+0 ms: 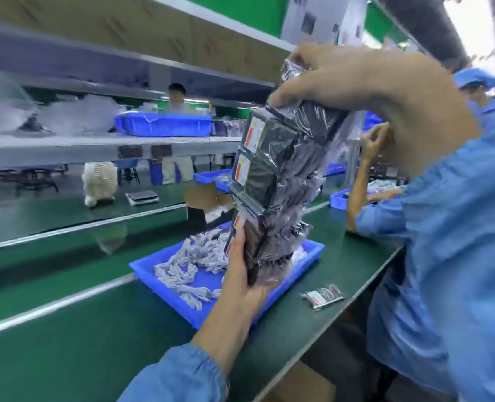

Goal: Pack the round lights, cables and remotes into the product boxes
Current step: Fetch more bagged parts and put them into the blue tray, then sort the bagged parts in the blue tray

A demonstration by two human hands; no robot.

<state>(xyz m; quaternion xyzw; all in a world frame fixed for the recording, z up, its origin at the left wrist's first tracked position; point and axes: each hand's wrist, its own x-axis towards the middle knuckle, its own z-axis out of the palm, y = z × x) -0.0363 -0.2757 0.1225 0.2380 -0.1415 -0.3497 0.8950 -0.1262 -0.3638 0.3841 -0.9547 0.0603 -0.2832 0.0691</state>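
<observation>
right hand [365, 91], upper right of the frame: thumb and fingertips pinch the top end of a tall stack of bagged remotes [272, 181], the crinkled plastic bunched under the fingers.

left hand [242, 268], lower centre: fingers curled round the bottom end of the same stack, thumb along its left face, palm beneath. the stack runs between the two hands, tilted, its top leaning toward the right; black flat units in clear wrap, white and red labels on the left face.

blue tray [179, 300], centre, directly under the stack: holds bundles of grey-white cables [188, 264] in its left half.

single bagged remote [323, 296], lower right of centre: lies flat on the green table [66, 329], just beside the tray's right corner, apart from both hands.

open cardboard box [204, 204], centre, behind the tray: flaps up, white contents, blurred.

background, left: white fan [100, 181], small scale [142, 197], second blue tray [165, 124] on a shelf.

right edge: neighbouring worker [385, 210] in a blue coat, arms on the table.
</observation>
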